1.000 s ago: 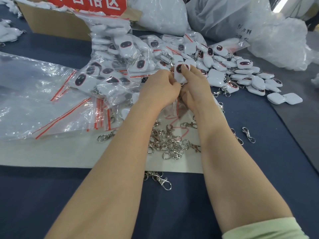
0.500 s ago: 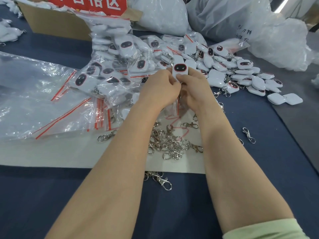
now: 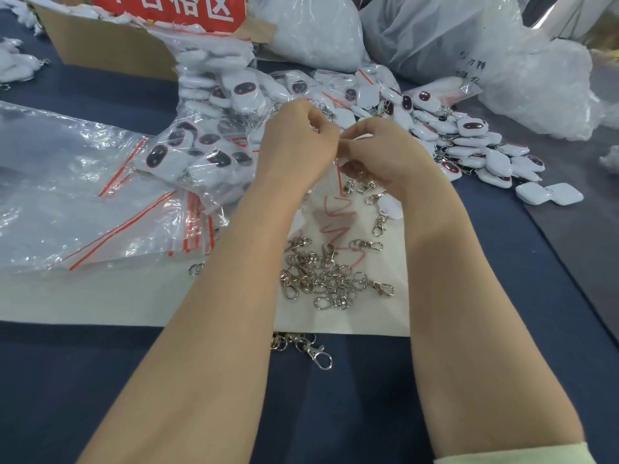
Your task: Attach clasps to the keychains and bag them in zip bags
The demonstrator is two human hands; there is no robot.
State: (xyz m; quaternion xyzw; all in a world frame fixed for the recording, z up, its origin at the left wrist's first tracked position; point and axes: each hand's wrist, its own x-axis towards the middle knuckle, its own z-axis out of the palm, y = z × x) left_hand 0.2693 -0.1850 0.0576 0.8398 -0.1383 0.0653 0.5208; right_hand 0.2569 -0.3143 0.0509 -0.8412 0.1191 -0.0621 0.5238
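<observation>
As left hand (image 3: 298,142), right hand (image 3: 385,152) pinch zip bag (image 3: 331,184), red seal (image 3: 339,177) stands near-upright.

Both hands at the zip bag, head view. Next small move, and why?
Probably slide the pinch along the red strip of the zip bag to seal it. The left hand and right hand meet at its top edge, both pinching the plastic, and the bag hangs below them. What's inside is hidden by the hands, so I can't confirm it's loaded.
</observation>
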